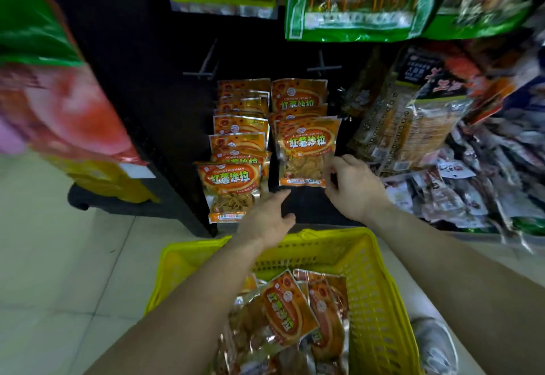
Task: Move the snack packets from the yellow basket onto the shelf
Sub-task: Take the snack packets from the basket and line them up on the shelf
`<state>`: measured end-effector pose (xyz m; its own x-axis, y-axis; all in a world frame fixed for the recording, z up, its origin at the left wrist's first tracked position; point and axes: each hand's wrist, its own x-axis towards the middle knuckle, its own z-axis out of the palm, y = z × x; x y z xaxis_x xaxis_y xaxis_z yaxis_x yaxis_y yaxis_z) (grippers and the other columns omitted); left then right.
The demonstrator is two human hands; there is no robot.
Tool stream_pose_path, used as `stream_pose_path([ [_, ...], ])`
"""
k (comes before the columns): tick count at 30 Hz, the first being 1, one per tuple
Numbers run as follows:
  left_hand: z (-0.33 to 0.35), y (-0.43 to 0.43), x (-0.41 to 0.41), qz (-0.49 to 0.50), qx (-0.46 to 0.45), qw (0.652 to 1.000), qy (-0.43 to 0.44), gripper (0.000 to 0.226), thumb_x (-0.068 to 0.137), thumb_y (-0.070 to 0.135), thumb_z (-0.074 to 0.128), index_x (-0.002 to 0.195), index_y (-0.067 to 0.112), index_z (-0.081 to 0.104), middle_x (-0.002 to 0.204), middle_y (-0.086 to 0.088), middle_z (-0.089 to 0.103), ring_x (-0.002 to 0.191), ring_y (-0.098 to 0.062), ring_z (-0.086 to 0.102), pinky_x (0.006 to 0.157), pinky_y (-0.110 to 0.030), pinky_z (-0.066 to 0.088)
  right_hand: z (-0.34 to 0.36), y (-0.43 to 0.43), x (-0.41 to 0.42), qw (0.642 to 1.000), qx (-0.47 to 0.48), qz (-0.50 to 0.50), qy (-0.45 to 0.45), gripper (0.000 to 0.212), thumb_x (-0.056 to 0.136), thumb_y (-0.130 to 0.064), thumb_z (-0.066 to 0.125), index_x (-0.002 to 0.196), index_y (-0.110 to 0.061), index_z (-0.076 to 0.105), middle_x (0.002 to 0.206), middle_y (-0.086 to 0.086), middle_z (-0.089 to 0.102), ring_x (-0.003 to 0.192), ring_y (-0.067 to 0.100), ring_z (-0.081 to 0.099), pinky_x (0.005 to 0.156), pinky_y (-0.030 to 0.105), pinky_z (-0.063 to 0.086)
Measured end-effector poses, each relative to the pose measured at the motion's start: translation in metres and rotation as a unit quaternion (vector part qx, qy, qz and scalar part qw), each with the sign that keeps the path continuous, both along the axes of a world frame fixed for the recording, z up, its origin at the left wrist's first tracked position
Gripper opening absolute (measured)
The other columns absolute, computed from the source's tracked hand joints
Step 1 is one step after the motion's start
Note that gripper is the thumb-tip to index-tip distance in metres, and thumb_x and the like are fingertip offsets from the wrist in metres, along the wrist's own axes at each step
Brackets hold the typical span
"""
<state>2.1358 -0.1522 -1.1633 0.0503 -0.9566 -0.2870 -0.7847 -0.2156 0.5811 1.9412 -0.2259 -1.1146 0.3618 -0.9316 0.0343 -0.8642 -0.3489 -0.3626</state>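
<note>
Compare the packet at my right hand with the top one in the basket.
The shelf packet stands upright, pinched by the right hand; the basket packet lies skewed, untouched. The shelf packet fronts a row; the basket packet tops a loose pile. Both have matching orange labels.

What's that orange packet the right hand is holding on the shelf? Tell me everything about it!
The orange packet is a flat, shiny plastic pouch with silvery edges. A red oval on its front carries green characters, and a clear window below shows pale yellow snack pieces. It stands upright at the front of the right row on the dark shelf, with matching packets behind. The right hand pinches its lower right corner; the open left hand hovers near its lower left.
</note>
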Motion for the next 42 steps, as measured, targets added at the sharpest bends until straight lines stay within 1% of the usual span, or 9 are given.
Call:
stream_pose_path([
  [6,0.025,0.093,0.020,-0.006,-0.011,0.999,-0.043,0.056,0.094,0.037,0.061,0.147,0.027,0.045,0.147,-0.002,0.050,0.131,-0.019,0.050,0.107,-0.029,0.039,-0.006,0.086,-0.015,0.998,0.064,0.005,-0.002,0.037,0.088,-0.021,0.058,0.125,-0.020,0.057,0.117,0.008,0.056,0.112,0.034,0.054,0.089,0.043,0.049],
  [16,-0.058,0.183,0.032,-0.014,0.160,0.985,-0.069,0.069,0.089,0.060,0.059,0.146,0.027,0.043,0.140,-0.011,0.054,0.122,-0.030,0.056,0.100,-0.040,0.047,-0.128,0.183,-0.009,0.946,0.322,-0.001,0.040,0.039,0.091,-0.026,0.063,0.127,-0.010,0.059,0.124,0.018,0.065,0.110,0.034,0.062,0.082,0.029,0.045],
  [20,-0.091,0.187,0.043,-0.001,0.209,0.975,-0.072,0.057,0.088,0.046,0.065,0.138,0.024,0.049,0.132,-0.009,0.060,0.115,-0.029,0.059,0.096,-0.044,0.050,-0.175,0.191,0.003,0.930,0.360,-0.059,0.042,0.047,0.093,-0.029,0.059,0.135,-0.010,0.050,0.132,0.019,0.058,0.119,0.036,0.056,0.097,0.043,0.048],
  [24,-0.111,0.183,0.050,0.024,0.224,0.973,-0.046,0.061,0.083,0.042,0.069,0.139,0.031,0.048,0.133,-0.003,0.060,0.115,-0.026,0.060,0.094,-0.041,0.051,-0.207,0.194,0.015,0.931,0.348,-0.109,0.023,0.050,0.091,-0.023,0.064,0.134,-0.008,0.046,0.125,0.019,0.061,0.116,0.038,0.058,0.095,0.045,0.048],
  [27,-0.119,0.176,0.054,0.036,0.215,0.975,-0.043,0.055,0.086,0.042,0.067,0.137,0.031,0.050,0.133,-0.002,0.060,0.113,-0.025,0.061,0.087,-0.035,0.051,-0.212,0.193,0.015,0.941,0.313,-0.119,0.054,0.031,0.092,-0.020,0.059,0.122,-0.018,0.051,0.116,0.012,0.065,0.105,0.034,0.064,0.086,0.044,0.052],
  [31,-0.116,0.165,0.051,0.042,0.165,0.985,-0.014,0.049,0.087,0.036,0.068,0.134,0.027,0.055,0.131,-0.005,0.062,0.117,-0.027,0.059,0.094,-0.035,0.048,-0.188,0.180,0.010,0.964,0.241,-0.074,0.087,0.013,0.090,-0.019,0.057,0.101,-0.025,0.060,0.105,0.007,0.068,0.096,0.032,0.066,0.077,0.038,0.052],
  [34,-0.104,0.162,0.043,0.061,0.139,0.988,0.007,0.062,0.086,0.038,0.071,0.141,0.024,0.047,0.136,-0.007,0.058,0.122,-0.028,0.057,0.099,-0.040,0.048,-0.161,0.164,0.003,0.963,0.264,-0.046,0.024,0.016,0.090,-0.019,0.063,0.088,-0.031,0.053,0.094,-0.001,0.068,0.088,0.024,0.066,0.070,0.032,0.051],
  [38,-0.075,0.156,0.033,0.121,0.083,0.987,0.061,0.097,0.077,0.042,0.081,0.153,0.034,0.021,0.157,0.000,0.034,0.142,-0.025,0.036,0.113,-0.051,0.037,-0.124,0.144,-0.001,0.954,0.290,0.000,-0.072,0.021,0.092,-0.021,0.067,0.108,-0.034,0.066,0.099,-0.014,0.061,0.087,0.007,0.059,0.070,0.021,0.043],
  [42,-0.050,0.148,0.026,0.047,-0.014,0.999,0.017,0.068,0.080,0.040,0.079,0.140,0.038,0.048,0.144,0.005,0.046,0.134,-0.022,0.041,0.110,-0.040,0.035,-0.098,0.139,0.006,0.945,0.307,0.067,-0.092,0.017,0.091,-0.021,0.068,0.105,-0.032,0.069,0.097,-0.017,0.064,0.082,-0.003,0.060,0.065,0.016,0.042],
])
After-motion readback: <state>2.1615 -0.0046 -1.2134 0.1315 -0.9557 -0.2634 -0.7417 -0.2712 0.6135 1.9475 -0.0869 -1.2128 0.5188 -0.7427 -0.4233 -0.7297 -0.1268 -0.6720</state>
